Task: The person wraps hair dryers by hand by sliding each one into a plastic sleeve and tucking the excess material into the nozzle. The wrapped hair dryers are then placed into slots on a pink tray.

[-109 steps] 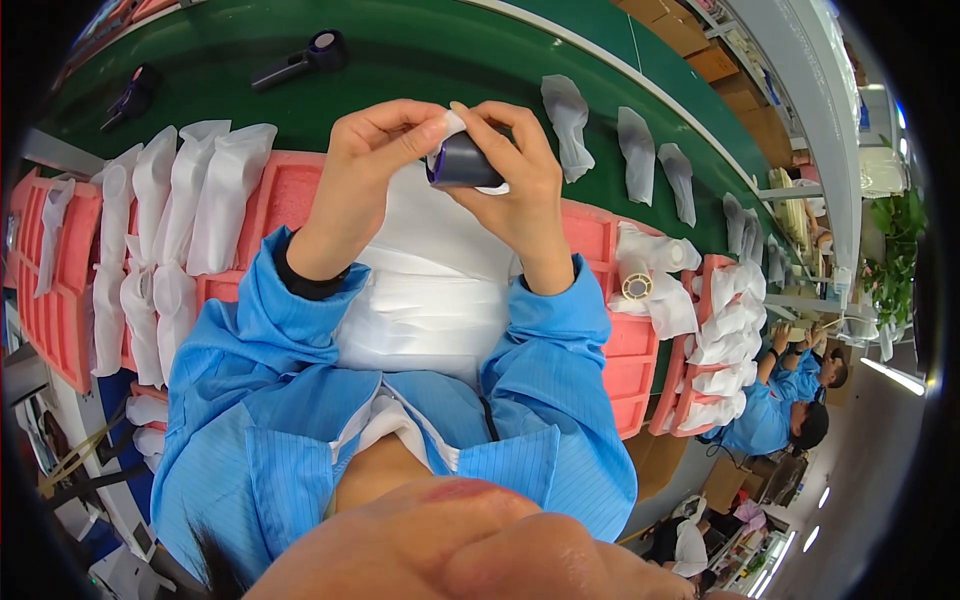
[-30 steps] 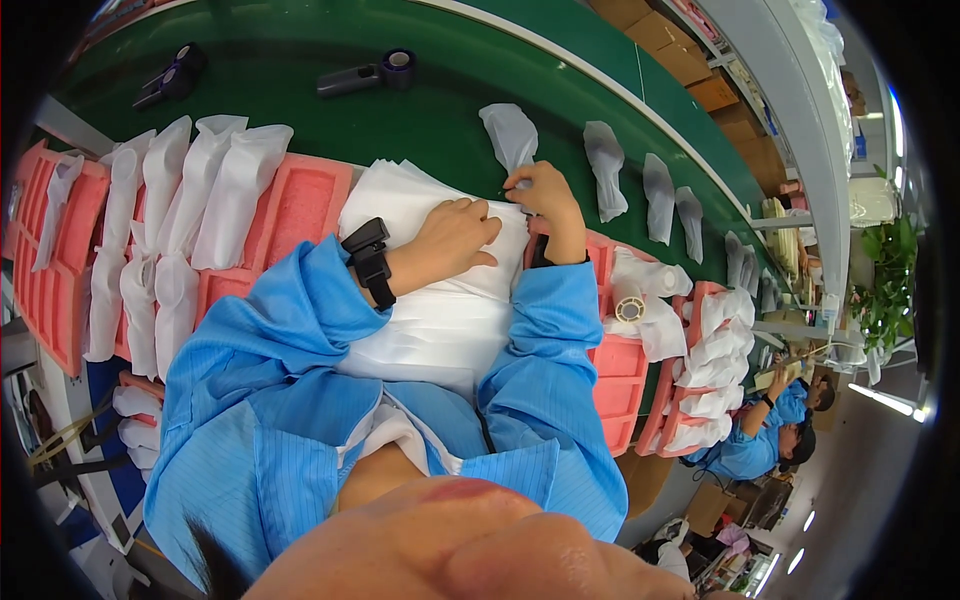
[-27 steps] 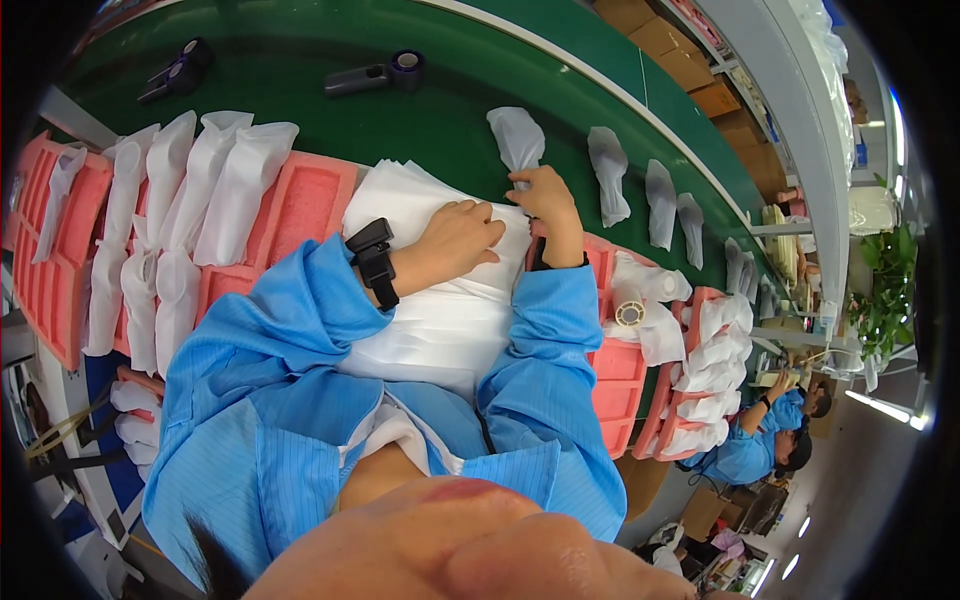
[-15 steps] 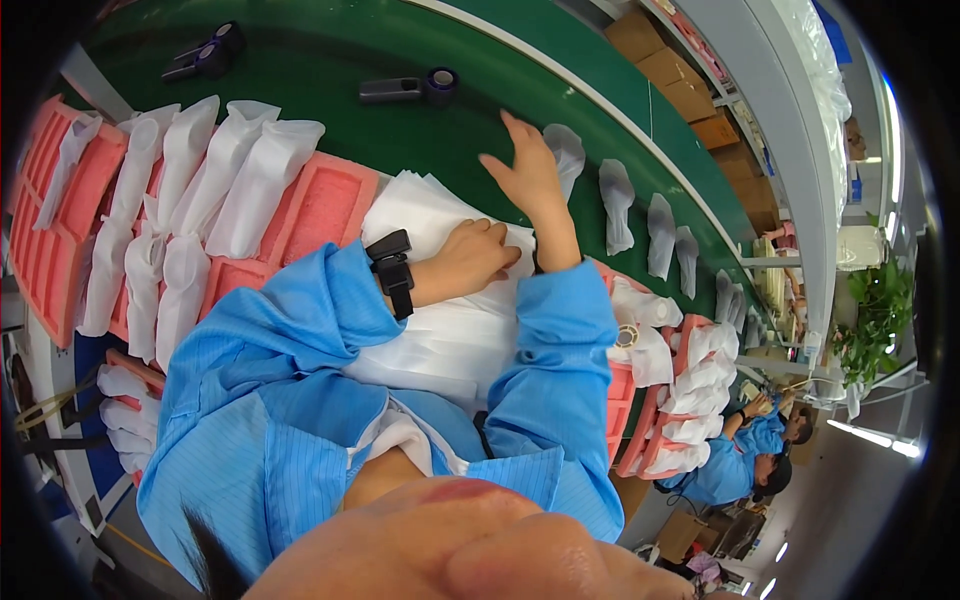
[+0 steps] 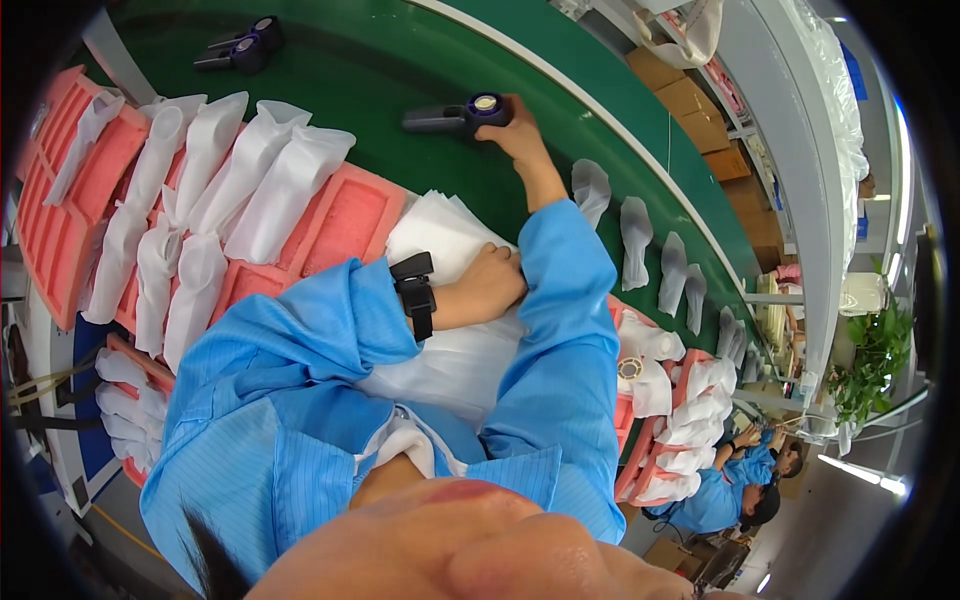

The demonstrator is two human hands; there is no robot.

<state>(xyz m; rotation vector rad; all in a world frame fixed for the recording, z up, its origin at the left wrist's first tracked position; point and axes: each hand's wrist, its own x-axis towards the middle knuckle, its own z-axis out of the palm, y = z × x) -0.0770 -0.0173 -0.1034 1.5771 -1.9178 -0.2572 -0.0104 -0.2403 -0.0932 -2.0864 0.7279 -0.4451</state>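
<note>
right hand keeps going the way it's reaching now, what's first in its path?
Right hand is already touching the dark handheld device on the green belt, so that comes first. Beyond it lies bare belt, then another dark device, though depth is hard to judge.

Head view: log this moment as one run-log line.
right hand on device, belt | left hand on pouch stack

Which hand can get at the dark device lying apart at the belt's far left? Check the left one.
Probably yes: the left hand rests on the white bags, and only open green belt lies before the dark device, though it needs a long stretch.
</note>
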